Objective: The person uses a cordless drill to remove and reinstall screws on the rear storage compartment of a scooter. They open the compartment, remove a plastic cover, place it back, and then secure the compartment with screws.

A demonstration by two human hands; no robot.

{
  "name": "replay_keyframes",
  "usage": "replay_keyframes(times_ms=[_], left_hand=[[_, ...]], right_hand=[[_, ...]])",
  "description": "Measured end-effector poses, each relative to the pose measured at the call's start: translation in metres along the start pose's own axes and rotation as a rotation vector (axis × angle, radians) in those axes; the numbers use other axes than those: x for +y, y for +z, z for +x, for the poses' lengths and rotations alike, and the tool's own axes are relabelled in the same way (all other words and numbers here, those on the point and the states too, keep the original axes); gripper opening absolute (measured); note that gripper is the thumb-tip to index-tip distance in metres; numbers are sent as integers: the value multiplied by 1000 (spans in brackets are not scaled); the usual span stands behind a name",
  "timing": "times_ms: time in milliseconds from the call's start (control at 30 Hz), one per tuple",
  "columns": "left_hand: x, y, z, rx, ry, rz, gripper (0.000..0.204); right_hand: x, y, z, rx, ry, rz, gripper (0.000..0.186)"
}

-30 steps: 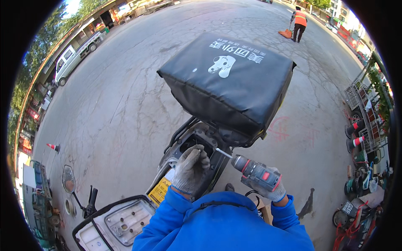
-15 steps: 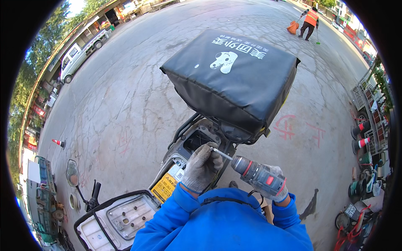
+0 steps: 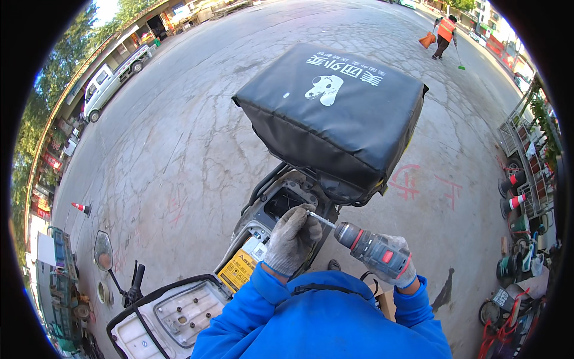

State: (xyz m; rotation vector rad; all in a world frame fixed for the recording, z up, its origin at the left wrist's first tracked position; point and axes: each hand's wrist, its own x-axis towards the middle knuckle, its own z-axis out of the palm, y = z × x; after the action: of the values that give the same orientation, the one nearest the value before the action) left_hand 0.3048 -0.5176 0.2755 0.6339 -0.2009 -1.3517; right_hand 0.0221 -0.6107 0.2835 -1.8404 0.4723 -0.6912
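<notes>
My right hand (image 3: 402,262), in a grey work glove, grips a cordless drill (image 3: 372,248) with a grey and black body and a red patch. A long silver bit (image 3: 323,220) runs from its chuck toward my left hand (image 3: 294,237). That hand, gloved too, is closed with its fingertips pinched at the bit's tip; whatever sits between them is too small to make out. Both hands are over the opened seat compartment (image 3: 281,203) of a scooter. Inside, nearer me, lies a yellow-labelled battery (image 3: 238,269). The seat (image 3: 179,311) is flipped up, its pale underside showing.
A big black delivery box (image 3: 335,113) sits on the scooter's rear rack, just beyond my hands. A mirror (image 3: 103,251) stands at left. Traffic cones (image 3: 513,203) and clutter line the right side. A person in an orange vest (image 3: 446,30) is far off, and a white truck (image 3: 107,87) is parked.
My hands and the drill keep nearly the same pose, with the bit still at my left fingertips. The far person in the vest has shifted slightly right and bends lower.
</notes>
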Motion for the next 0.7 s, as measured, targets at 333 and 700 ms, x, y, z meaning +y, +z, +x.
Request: replay_keyframes(times_ms=[333, 700], left_hand=[[0, -2, -3, -26, -27, -22, 27], [12, -4, -7, 33, -52, 82, 23]], right_hand=[[-3, 6, -6, 12, 56, -43, 49], [-5, 16, -6, 22, 26, -50, 44]])
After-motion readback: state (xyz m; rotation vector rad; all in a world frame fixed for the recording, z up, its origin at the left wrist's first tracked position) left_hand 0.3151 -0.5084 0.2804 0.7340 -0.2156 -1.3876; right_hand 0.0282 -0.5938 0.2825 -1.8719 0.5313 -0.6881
